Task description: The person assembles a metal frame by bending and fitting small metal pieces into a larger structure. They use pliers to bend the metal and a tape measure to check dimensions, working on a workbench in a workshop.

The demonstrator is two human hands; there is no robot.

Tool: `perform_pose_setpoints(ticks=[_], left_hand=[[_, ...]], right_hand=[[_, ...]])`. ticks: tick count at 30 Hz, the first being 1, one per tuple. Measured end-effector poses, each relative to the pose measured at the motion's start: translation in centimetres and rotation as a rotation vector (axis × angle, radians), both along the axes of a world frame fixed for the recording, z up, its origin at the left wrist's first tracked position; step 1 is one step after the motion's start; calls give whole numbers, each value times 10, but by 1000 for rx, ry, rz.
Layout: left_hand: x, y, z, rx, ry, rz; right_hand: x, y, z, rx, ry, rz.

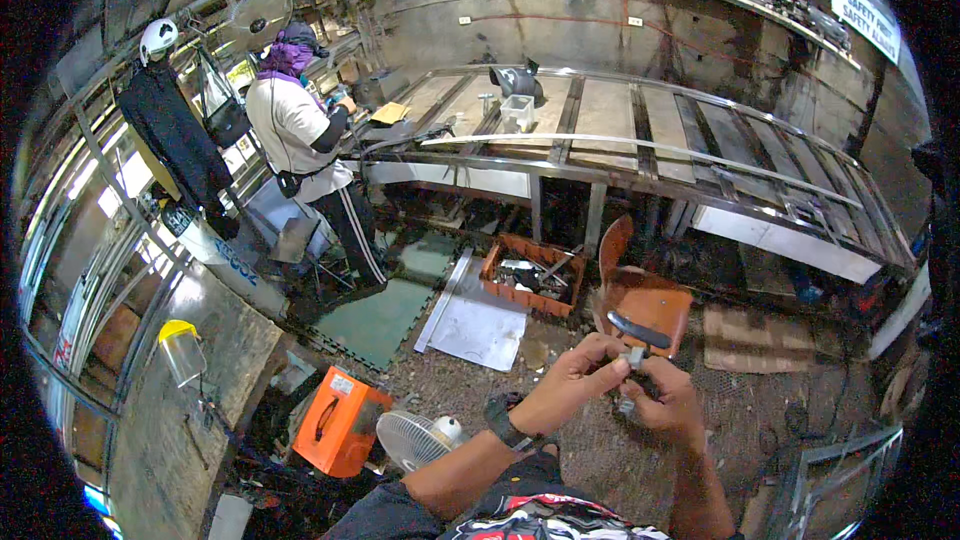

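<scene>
My left hand, with a dark band on its wrist, is closed on a small grey metal piece. My right hand meets it from the other side, its fingers curled round the same piece. A curved black bar shows just above the fingertips; whether it joins the metal piece I cannot tell. Part of the piece is hidden by my fingers. Behind the hands stands an orange chair.
A long metal-framed workbench runs across the back. Another person stands at its left end. An orange crate of tools, a white sheet, an orange machine box and a fan are on the floor. A metal frame stands at right.
</scene>
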State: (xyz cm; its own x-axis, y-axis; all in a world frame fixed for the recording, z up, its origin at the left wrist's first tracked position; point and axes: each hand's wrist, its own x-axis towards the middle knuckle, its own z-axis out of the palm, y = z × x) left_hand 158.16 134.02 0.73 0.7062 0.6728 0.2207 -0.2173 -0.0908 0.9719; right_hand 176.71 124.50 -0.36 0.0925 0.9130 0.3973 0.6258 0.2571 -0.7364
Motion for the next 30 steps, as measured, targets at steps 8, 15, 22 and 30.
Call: perform_pose_setpoints(ticks=[8, 15, 22, 30], left_hand=[[51, 87, -7, -238, -171, -47], [67, 166, 15, -394, -303, 307], [64, 263, 9, -309, -304, 606], [55, 332, 19, -226, -316, 736]], right_hand=[[48, 105, -39, -57, 76, 146], [61, 188, -31, -110, 450, -17], [80, 302, 7, -139, 661, 187], [54, 445, 66, 106, 413, 699]])
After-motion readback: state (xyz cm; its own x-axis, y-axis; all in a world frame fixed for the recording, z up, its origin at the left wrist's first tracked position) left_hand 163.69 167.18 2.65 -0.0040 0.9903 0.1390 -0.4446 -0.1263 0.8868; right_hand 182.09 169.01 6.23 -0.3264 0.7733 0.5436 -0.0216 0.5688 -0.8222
